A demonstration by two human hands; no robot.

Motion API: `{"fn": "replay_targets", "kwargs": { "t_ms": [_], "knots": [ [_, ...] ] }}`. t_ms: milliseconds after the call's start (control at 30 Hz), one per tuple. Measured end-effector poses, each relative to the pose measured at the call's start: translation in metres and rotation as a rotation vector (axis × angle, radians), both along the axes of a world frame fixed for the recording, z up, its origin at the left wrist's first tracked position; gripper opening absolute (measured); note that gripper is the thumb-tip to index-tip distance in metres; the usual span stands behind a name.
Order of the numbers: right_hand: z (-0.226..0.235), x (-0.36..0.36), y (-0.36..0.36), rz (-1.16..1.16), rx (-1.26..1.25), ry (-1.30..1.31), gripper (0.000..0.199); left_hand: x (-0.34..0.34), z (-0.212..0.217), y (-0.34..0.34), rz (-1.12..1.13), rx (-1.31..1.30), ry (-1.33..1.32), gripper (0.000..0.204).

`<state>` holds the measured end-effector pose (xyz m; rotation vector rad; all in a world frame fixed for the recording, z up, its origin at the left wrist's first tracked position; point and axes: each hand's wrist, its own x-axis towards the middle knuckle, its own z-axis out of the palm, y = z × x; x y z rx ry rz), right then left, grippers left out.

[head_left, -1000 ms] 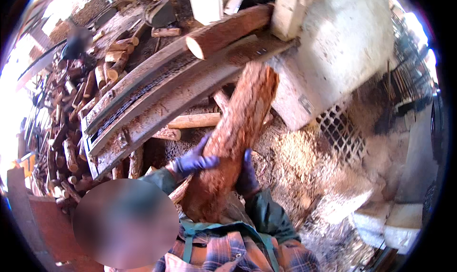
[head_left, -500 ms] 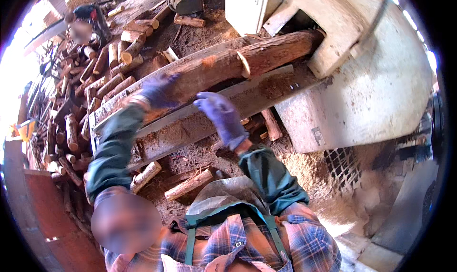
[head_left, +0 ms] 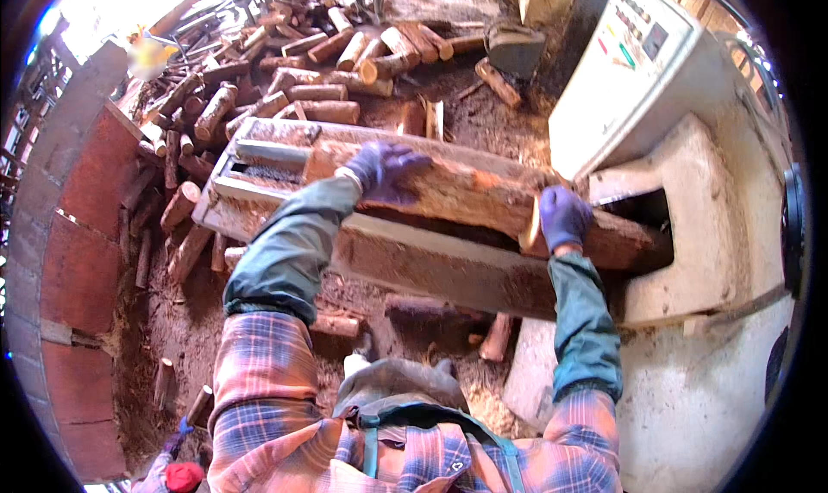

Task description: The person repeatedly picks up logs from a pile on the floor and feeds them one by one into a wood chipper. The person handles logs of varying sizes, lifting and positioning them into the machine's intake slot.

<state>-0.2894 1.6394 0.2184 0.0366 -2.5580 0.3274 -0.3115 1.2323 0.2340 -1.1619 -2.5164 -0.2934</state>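
Two rough-barked logs lie end to end in a long metal trough point(head_left: 448, 253). Across the rear log point(head_left: 483, 182) rests my left hand point(head_left: 384, 167), in a purple glove, its fingers stretched over the bark. My right hand point(head_left: 565, 217), gloved the same way, is curled over the top where the two logs meet. Beside it shows the pale cut end of the front log point(head_left: 630, 238). That log runs right into the dark opening of a cream-coloured machine housing point(head_left: 716, 217), which hides its far end.
Many cut logs point(head_left: 319, 111) are heaped beyond the trough and at its left end. A control cabinet point(head_left: 625, 70) stands at the far right. At lower left is another person in a red cap point(head_left: 183, 476). Short logs point(head_left: 496, 338) lie on the near ground.
My right hand, earlier raised with fingers apart, has come down onto the logs' meeting point. My left hand now lies on the rear log. The view has turned, bringing the control cabinet into sight.
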Motion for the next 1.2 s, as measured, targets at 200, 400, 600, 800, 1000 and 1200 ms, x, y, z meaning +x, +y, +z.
{"fn": "replay_targets", "kwargs": {
  "t_ms": [200, 400, 600, 800, 1000, 1200],
  "knots": [
    [-0.001, 0.032, 0.028, 0.098, 0.027, 0.206, 0.027, 0.064, -0.009, 0.064, 0.296, 0.141, 0.176, 0.063],
    [0.008, 0.007, 0.034, -0.096, 0.011, -0.078, 0.035, 0.047, -0.028, 0.074, 0.353, 0.147, 0.202, 0.066],
    [-0.017, -0.017, 0.070, -0.152, 0.164, -0.236, 0.052, 0.104, -0.042, 0.088, 0.332, 0.242, 0.184, 0.061],
    [-0.010, 0.017, 0.067, 0.041, 0.127, -0.053, 0.048, 0.330, -0.168, 0.074, 0.160, 0.604, -0.469, 0.046],
    [-0.179, 0.289, -0.030, 0.639, -0.316, -0.463, 0.037, 0.613, -0.394, 0.060, 0.783, 0.455, -1.492, 0.041],
    [-0.467, 0.417, 0.093, -0.121, -0.884, -1.566, 0.075, 0.666, -0.482, 0.141, 1.038, 0.774, -1.791, 0.040]
  ]
}}
